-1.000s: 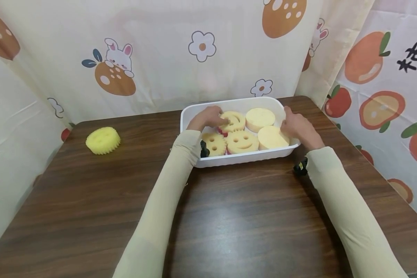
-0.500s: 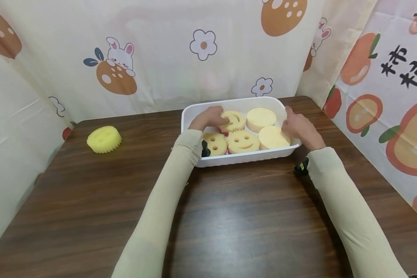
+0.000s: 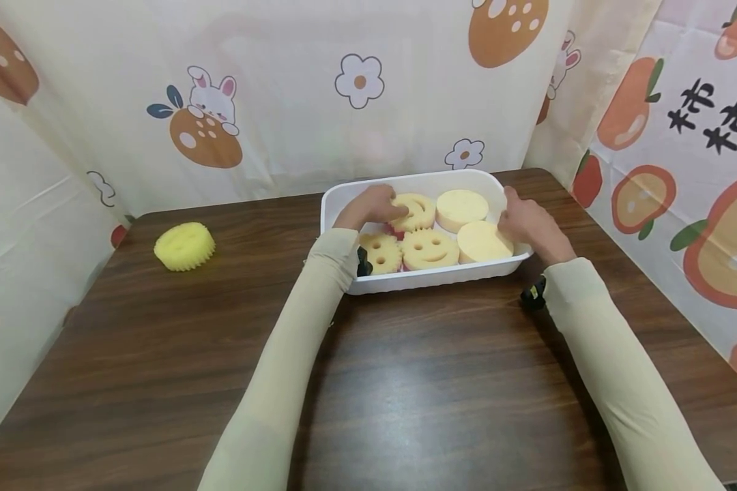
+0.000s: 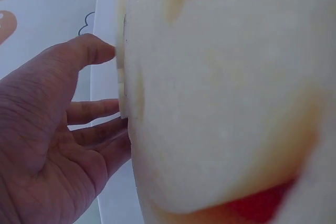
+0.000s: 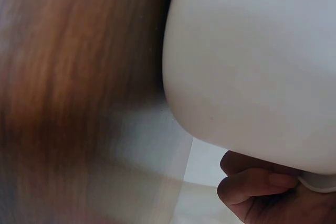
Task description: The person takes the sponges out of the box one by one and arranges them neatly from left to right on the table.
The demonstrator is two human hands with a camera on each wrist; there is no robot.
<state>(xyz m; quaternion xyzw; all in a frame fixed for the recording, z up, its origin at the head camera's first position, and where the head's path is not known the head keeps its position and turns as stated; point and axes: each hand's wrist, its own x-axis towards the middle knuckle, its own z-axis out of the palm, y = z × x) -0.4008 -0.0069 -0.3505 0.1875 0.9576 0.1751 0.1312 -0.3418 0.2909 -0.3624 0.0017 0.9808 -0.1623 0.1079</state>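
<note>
A white rectangular tray (image 3: pixel 430 278) holds several round, pale yellow sponges. At its back left, my left hand (image 3: pixel 368 206) grips a scalloped smiley-face sponge (image 3: pixel 422 213), thumb on top. In the left wrist view, the thumb and fingers of my left hand (image 4: pixel 58 124) meet that sponge's edge (image 4: pixel 121 51). Two more smiley-face sponges, one at left (image 3: pixel 382 254) and one in the middle (image 3: pixel 430 254), lie along the front. Plain round sponges sit at back right (image 3: pixel 462 208) and front right (image 3: pixel 482 244). My right hand (image 3: pixel 531 225) holds the tray's right rim, fingers curled over it (image 5: pixel 257 184).
A brighter yellow smiley-face sponge (image 3: pixel 185 247) lies alone on the brown wooden table (image 3: pixel 178 354), left of the tray. Patterned cloth (image 3: pixel 295 102) hangs behind the table and along both sides.
Both hands and the tray stay nearly in place. The sponge in my left hand has shifted very slightly toward the back of the tray. The head view has turned a little.
</note>
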